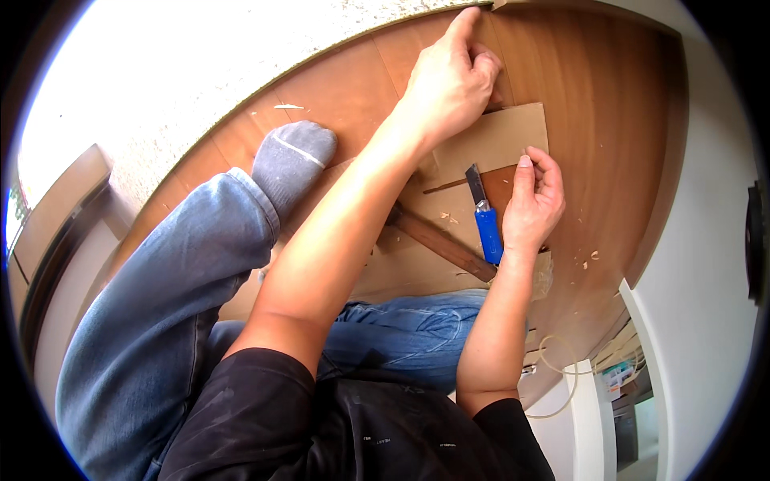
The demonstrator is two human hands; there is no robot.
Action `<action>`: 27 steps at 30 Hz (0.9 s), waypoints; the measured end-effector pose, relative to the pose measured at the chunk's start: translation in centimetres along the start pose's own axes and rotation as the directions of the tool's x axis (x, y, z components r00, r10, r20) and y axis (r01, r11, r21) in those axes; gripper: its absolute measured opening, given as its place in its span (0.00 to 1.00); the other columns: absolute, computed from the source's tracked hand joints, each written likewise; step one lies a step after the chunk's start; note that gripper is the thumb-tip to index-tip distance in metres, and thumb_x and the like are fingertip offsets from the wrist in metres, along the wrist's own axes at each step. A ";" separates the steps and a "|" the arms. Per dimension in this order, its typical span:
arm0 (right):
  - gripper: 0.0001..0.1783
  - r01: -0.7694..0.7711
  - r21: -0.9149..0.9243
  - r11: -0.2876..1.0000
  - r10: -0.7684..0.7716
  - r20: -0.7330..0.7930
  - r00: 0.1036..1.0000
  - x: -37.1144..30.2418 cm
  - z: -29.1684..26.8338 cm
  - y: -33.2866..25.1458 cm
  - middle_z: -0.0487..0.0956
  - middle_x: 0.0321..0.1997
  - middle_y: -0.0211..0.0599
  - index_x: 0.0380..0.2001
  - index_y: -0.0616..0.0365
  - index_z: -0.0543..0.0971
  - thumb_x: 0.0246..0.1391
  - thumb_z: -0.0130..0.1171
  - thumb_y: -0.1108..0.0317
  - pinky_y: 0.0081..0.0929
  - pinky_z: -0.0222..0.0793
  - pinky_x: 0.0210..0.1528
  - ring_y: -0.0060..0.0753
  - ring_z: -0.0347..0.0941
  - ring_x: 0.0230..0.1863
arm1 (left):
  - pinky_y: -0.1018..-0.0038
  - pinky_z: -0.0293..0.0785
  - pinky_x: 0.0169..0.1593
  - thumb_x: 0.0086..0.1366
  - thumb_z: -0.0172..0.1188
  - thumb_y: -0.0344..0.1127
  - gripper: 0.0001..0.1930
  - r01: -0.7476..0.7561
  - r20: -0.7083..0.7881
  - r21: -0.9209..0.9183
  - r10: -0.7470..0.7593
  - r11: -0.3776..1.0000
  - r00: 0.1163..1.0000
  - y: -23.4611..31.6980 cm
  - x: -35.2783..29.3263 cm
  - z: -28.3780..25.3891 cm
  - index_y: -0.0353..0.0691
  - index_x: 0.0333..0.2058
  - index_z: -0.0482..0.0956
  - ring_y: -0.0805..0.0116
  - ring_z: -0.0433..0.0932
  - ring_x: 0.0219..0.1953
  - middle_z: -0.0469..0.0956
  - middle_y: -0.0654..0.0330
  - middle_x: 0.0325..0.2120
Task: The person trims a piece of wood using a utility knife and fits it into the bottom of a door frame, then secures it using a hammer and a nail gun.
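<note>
My left hand (453, 84) reaches to the far edge of the wooden floor (589, 104). Its index finger is stretched out to the seam beside the pale speckled slab (265, 40), and the other fingers are curled. Nearer to me, my right hand (536, 200) has thumb and index tips pressed together; whatever they pinch, if anything, is too small to make out. Just left of it, a blue utility knife (488, 232) lies with its dark blade out. Beneath my left forearm, a wooden-handled hammer (445, 244) rests on cardboard, its head mostly hidden. A cardboard piece (505, 132) lies between my hands.
My grey-socked foot (295, 156) is on the floor at left. Wood shavings (592, 258) are scattered about. A pale wall (714, 184) borders the right side. A thin looped cord (565, 370) and a white frame (646, 353) are at lower right.
</note>
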State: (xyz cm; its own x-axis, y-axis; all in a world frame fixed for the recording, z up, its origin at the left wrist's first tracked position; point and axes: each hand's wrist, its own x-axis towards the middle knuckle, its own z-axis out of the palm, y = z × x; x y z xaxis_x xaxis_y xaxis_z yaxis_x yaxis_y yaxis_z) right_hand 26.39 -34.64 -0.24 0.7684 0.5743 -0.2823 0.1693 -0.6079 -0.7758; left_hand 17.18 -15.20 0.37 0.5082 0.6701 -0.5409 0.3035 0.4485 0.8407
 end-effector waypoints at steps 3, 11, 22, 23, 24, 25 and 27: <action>0.12 -0.004 0.007 1.000 0.004 -0.005 1.000 0.1 0.0 0.5 0.83 0.41 0.33 0.48 0.62 0.83 0.69 0.63 0.64 0.29 0.76 0.47 0.27 0.77 0.40 | 0.58 0.78 0.56 0.70 0.54 0.34 0.32 0.014 0.001 0.081 -0.014 0.997 1.000 1.1 -0.5 -0.1 0.31 0.71 0.61 0.50 0.84 0.52 0.84 0.47 0.47; 0.11 -0.013 0.016 1.000 0.013 -0.017 1.000 0.2 0.4 0.1 0.83 0.41 0.32 0.48 0.63 0.83 0.69 0.62 0.68 0.27 0.76 0.48 0.25 0.77 0.41 | 0.72 0.81 0.42 0.74 0.52 0.30 0.33 -0.082 -0.003 -0.154 0.083 0.985 0.997 -1.8 0.5 2.9 0.31 0.74 0.54 0.67 0.85 0.35 0.84 0.55 0.44; 0.10 0.069 -0.130 0.989 -0.082 -0.103 0.991 0.1 1.4 -0.1 0.82 0.36 0.34 0.47 0.63 0.83 0.68 0.62 0.68 0.26 0.76 0.41 0.24 0.76 0.35 | 0.72 0.73 0.44 0.68 0.50 0.22 0.14 0.154 0.151 -0.986 0.048 -0.057 0.987 -1.2 3.1 4.0 0.39 0.51 0.69 0.71 0.75 0.39 0.75 0.66 0.41; 0.10 0.070 -0.129 0.989 -0.083 -0.102 0.991 0.2 1.4 0.0 0.82 0.36 0.34 0.47 0.63 0.83 0.68 0.62 0.68 0.26 0.76 0.41 0.24 0.76 0.35 | 0.72 0.73 0.45 0.68 0.50 0.22 0.14 0.140 0.136 -0.989 0.069 -0.054 0.988 -1.4 3.2 4.2 0.39 0.52 0.70 0.71 0.75 0.40 0.75 0.66 0.42; 0.10 0.079 -0.145 0.986 -0.094 -0.100 0.991 0.3 1.3 0.2 0.82 0.37 0.34 0.47 0.63 0.83 0.68 0.62 0.68 0.26 0.76 0.41 0.23 0.76 0.36 | 0.72 0.73 0.45 0.68 0.49 0.22 0.15 0.126 0.121 -0.991 0.091 -0.052 0.989 -1.6 3.3 4.3 0.38 0.52 0.70 0.71 0.75 0.41 0.75 0.66 0.42; 0.10 0.083 -0.164 0.983 -0.100 -0.101 0.990 0.1 1.2 0.3 0.82 0.38 0.34 0.47 0.63 0.83 0.69 0.63 0.68 0.26 0.76 0.41 0.23 0.76 0.36 | 0.72 0.74 0.45 0.67 0.50 0.22 0.15 0.120 0.115 -0.992 0.108 -0.040 0.988 -1.8 3.3 4.3 0.37 0.52 0.70 0.71 0.76 0.41 0.75 0.66 0.42; 0.11 0.061 -0.103 0.993 -0.071 -0.099 0.993 0.0 1.3 0.2 0.82 0.38 0.34 0.47 0.62 0.83 0.68 0.63 0.67 0.26 0.76 0.41 0.23 0.76 0.37 | 0.72 0.74 0.46 0.67 0.50 0.22 0.14 0.139 0.133 -0.990 0.139 -0.035 0.981 -2.3 3.7 4.0 0.36 0.51 0.71 0.71 0.76 0.42 0.76 0.65 0.42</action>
State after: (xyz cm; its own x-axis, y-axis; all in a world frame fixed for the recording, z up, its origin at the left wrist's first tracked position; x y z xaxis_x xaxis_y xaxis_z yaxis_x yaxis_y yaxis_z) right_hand 25.68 -34.06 -1.16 0.8116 0.5592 -0.1693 0.2783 -0.6247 -0.7296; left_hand 21.55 -16.13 -3.47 0.6478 0.6414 -0.4111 -0.7378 0.6627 -0.1286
